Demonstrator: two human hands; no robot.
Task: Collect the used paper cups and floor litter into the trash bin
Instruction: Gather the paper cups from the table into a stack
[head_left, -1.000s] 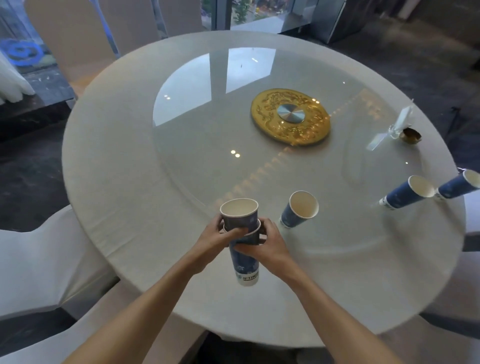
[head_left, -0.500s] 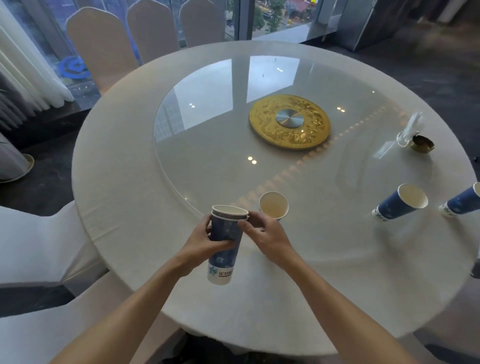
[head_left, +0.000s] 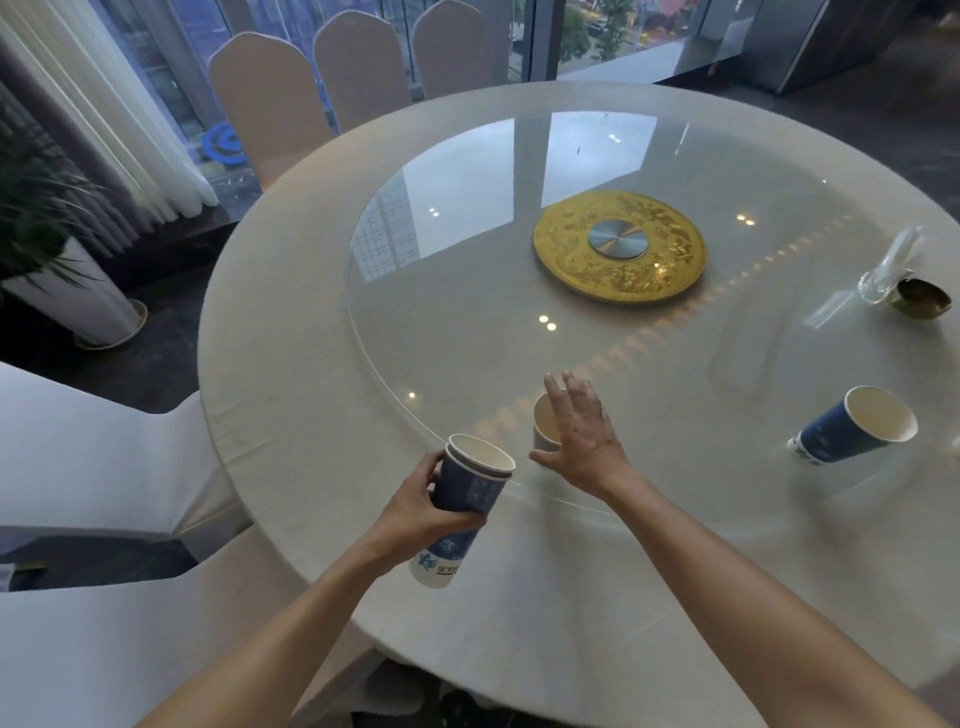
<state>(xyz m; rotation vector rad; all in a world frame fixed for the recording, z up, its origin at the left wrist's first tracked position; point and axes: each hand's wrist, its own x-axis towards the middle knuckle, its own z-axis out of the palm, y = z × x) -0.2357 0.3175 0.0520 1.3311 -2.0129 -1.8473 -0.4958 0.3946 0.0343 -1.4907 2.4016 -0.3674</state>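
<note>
The left hand (head_left: 415, 506) wraps its fingers around two stacked paper cups (head_left: 464, 501) near the counter (head_left: 291, 332) edge, so the right hand (head_left: 582, 441), fingers spread, can grab the next cup (head_left: 543, 428)

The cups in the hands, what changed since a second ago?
The right hand let go of the stacked cups and moved right, fingers spread, over the next cup. The left hand alone holds the stack now, nested deeper than before. The far cup stayed on the table.
</note>
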